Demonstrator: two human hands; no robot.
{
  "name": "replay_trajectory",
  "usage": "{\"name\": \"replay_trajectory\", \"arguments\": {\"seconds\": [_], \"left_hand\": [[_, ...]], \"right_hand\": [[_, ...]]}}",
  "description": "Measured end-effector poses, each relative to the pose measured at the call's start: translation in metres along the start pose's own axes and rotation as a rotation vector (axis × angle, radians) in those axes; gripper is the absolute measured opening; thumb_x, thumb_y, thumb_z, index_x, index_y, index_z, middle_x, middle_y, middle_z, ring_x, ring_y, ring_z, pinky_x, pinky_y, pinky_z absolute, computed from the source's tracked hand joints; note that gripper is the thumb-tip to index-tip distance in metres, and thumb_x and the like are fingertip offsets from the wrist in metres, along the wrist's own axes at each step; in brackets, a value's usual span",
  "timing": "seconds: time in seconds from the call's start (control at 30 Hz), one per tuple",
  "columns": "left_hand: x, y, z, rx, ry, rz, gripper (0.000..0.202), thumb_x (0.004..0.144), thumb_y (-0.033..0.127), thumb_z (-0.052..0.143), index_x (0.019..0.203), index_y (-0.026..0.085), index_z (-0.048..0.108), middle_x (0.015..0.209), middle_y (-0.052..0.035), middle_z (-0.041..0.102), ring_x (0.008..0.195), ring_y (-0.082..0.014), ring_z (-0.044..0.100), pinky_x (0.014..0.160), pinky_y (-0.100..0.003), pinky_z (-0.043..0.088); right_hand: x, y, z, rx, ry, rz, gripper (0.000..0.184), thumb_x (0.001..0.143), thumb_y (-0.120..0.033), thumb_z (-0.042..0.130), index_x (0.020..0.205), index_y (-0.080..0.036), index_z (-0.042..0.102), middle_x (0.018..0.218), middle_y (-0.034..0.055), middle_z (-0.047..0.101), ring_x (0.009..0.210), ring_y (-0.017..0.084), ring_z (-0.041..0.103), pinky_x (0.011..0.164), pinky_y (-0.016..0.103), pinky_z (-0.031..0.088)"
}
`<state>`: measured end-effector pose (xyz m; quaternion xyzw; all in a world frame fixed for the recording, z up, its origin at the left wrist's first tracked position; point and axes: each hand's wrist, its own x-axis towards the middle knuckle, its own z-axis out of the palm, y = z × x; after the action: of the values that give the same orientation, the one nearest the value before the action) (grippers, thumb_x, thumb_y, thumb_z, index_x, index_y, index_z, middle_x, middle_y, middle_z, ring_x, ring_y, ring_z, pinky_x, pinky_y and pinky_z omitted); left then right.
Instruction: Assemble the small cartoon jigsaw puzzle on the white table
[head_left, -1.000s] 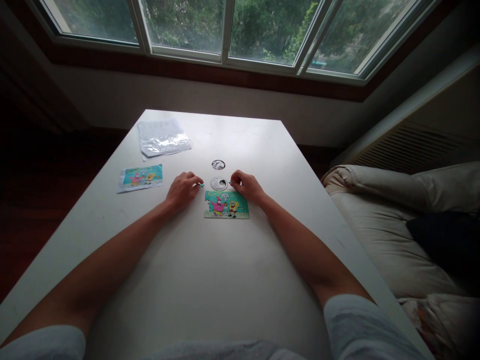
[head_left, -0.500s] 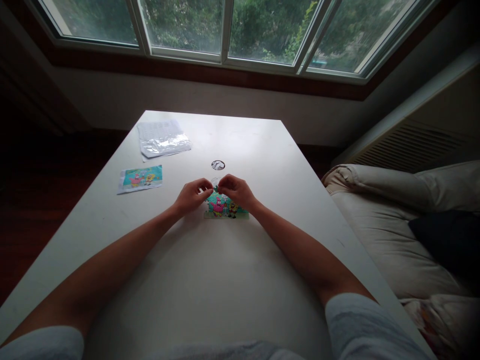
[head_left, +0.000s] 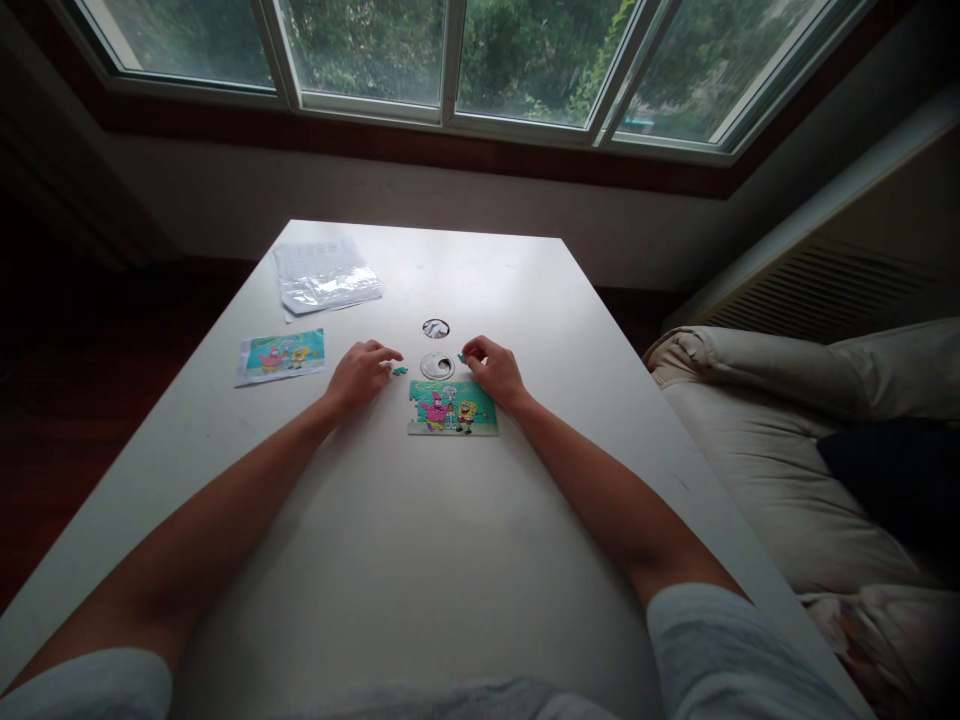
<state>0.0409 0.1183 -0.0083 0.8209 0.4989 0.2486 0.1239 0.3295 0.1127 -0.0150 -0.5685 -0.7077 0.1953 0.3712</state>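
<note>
A small cartoon jigsaw puzzle (head_left: 453, 407), mostly assembled, lies flat on the white table (head_left: 420, 560). My left hand (head_left: 360, 372) rests on the table to the left of it with fingers loosely stretched out. A loose teal puzzle piece (head_left: 400, 371) lies just off its fingertips. My right hand (head_left: 493, 370) sits at the puzzle's upper right corner, thumb and forefinger pinched on another small teal piece (head_left: 463, 357). A round clear dish (head_left: 437, 366) stands between the two hands, just beyond the puzzle.
A second small round dish (head_left: 436, 328) lies further back. A printed reference picture (head_left: 281, 355) lies to the left, with a crinkled clear plastic bag (head_left: 326, 277) behind it. A pale sofa (head_left: 787, 450) runs along the table's right edge. Windows (head_left: 450, 50) span the far wall.
Half a second ago both hands met above the puzzle's top edge. They have since moved apart, the left hand back to the left with a teal piece now on the table beside it.
</note>
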Motion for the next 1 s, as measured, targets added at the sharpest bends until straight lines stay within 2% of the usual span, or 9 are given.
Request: {"name": "replay_trajectory", "arguments": {"seconds": [0.1,0.2,0.53,0.7,0.87,1.0], "left_hand": [[0.000,-0.002,0.001,0.047,-0.057,0.093,0.030,0.091,0.025,0.056,0.114,0.028,0.075,0.110,-0.0072,0.068,0.102,-0.0259,0.057,0.090,-0.040,0.048],[-0.001,0.001,0.002,0.094,-0.063,0.135,0.028,0.092,0.027,0.055,0.112,0.028,0.075,0.108,-0.0077,0.067,0.100,-0.0259,0.057,0.090,-0.040,0.047],[-0.002,-0.003,0.004,0.095,-0.050,0.029,0.026,0.091,0.032,0.058,0.111,0.024,0.074,0.103,-0.0079,0.064,0.097,-0.0248,0.058,0.084,-0.036,0.047],[-0.001,-0.002,0.003,0.056,-0.059,0.014,0.022,0.090,0.032,0.059,0.105,0.025,0.074,0.101,-0.0069,0.063,0.096,-0.0245,0.056,0.082,-0.035,0.045],[0.001,-0.001,-0.002,0.037,-0.120,0.017,0.020,0.085,0.032,0.061,0.099,0.022,0.072,0.099,-0.0071,0.061,0.096,-0.0249,0.055,0.083,-0.036,0.046],[0.002,-0.002,-0.003,0.042,-0.140,0.041,0.025,0.084,0.031,0.060,0.104,0.022,0.072,0.101,-0.0077,0.060,0.097,-0.0252,0.055,0.086,-0.037,0.046]], "right_hand": [[0.006,0.015,-0.004,-0.110,-0.009,0.056,0.012,0.083,-0.019,0.060,0.090,-0.022,0.068,0.082,0.0018,0.070,0.077,0.018,0.061,0.073,0.032,0.045],[0.008,0.022,-0.004,-0.198,-0.006,0.024,0.010,0.083,-0.017,0.060,0.086,-0.022,0.068,0.082,0.0028,0.068,0.081,0.020,0.059,0.074,0.032,0.043],[0.005,0.015,0.002,-0.182,-0.032,-0.124,0.007,0.089,-0.019,0.060,0.087,-0.022,0.066,0.082,0.0035,0.066,0.083,0.021,0.055,0.078,0.034,0.043],[0.003,0.015,0.006,-0.140,-0.046,-0.156,0.006,0.089,-0.020,0.061,0.087,-0.022,0.066,0.083,0.0034,0.066,0.085,0.021,0.055,0.077,0.033,0.043],[0.001,0.012,0.010,-0.122,-0.056,-0.199,0.005,0.090,-0.020,0.062,0.087,-0.022,0.066,0.084,0.0031,0.066,0.086,0.021,0.055,0.077,0.033,0.043],[0.000,0.009,0.011,-0.110,-0.075,-0.223,0.005,0.090,-0.021,0.061,0.088,-0.023,0.066,0.085,0.0033,0.066,0.087,0.021,0.055,0.079,0.034,0.043]]}}
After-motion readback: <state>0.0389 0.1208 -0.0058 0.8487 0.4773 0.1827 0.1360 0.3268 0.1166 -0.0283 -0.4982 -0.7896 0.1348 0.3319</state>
